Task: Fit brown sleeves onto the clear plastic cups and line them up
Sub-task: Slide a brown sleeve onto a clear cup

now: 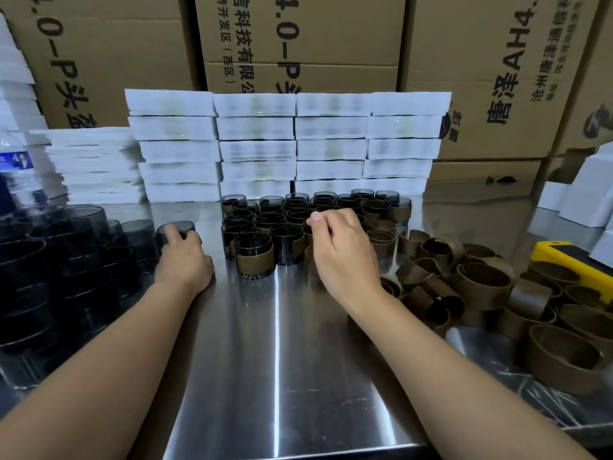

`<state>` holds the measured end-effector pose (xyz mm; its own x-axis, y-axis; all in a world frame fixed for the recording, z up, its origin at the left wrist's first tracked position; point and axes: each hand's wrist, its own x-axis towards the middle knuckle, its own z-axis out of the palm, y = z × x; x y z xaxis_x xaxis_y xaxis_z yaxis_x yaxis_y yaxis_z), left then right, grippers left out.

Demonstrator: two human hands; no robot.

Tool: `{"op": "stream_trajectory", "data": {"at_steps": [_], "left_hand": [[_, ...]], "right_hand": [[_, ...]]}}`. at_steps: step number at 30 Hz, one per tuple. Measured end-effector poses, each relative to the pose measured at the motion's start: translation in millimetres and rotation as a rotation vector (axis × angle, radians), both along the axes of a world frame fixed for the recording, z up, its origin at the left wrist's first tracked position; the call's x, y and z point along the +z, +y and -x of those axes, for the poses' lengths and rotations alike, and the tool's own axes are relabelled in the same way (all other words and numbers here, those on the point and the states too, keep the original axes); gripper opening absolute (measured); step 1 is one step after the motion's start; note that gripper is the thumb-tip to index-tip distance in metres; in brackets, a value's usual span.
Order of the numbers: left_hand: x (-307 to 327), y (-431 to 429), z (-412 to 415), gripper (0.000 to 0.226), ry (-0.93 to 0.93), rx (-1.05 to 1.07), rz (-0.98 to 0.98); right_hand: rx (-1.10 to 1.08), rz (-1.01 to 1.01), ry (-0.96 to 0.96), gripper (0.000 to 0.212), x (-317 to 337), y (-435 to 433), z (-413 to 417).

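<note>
Rows of sleeved cups (300, 215) stand in the middle of the steel table (278, 343); the nearest one (254, 257) wears a brown sleeve. At the left stand several bare smoky clear cups (76, 247). My left hand (184, 257) reaches to the rightmost bare cup (175, 231), fingers curled around its near side. My right hand (341, 252) hovers over the front right of the rows, thumb and fingers pinched together; a cup partly shows behind it, and whether the hand grips anything is hidden. Loose brown sleeves (481, 283) lie heaped at the right.
White foam trays (285, 144) are stacked behind the cups, with more white stacks (93, 164) at the left. Cardboard boxes (298, 41) form the back wall. A yellow device (574, 260) and white boxes (583, 200) sit at the far right. A water bottle (16, 171) stands far left.
</note>
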<state>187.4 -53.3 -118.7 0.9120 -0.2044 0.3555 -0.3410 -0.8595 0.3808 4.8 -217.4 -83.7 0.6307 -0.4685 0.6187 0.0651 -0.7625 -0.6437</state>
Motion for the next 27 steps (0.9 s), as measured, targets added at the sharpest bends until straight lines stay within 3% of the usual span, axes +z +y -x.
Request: {"op": "stream_trajectory", "data": {"at_steps": [3, 6, 9, 12, 16, 19, 27], "left_hand": [[1, 3, 5, 0.02, -0.028, -0.011, 0.029], [2, 6, 12, 0.016, -0.056, -0.002, 0.032], [3, 9, 17, 0.023, -0.102, -0.016, 0.066], [7, 11, 22, 0.032, -0.181, -0.031, 0.098], [13, 8, 25, 0.053, -0.33, -0.01, 0.102], [19, 4, 29, 0.075, -0.397, -0.012, 0.217], [30, -15, 48, 0.066, -0.473, -0.19, 0.449]], "right_hand": [[-0.073, -0.004, 0.082, 0.036, 3, -5, 0], [-0.109, 0.136, 0.309, 0.029, 0, -10, 0], [-0.122, 0.321, 0.576, 0.042, -6, -8, 2], [-0.082, 0.364, 0.701, 0.048, -8, -8, 3], [-0.042, 0.353, 0.733, 0.049, -9, -7, 3], [-0.04, 0.354, 0.73, 0.047, -9, -8, 2], [-0.009, 0.38, 0.684, 0.03, -8, -8, 4]]}}
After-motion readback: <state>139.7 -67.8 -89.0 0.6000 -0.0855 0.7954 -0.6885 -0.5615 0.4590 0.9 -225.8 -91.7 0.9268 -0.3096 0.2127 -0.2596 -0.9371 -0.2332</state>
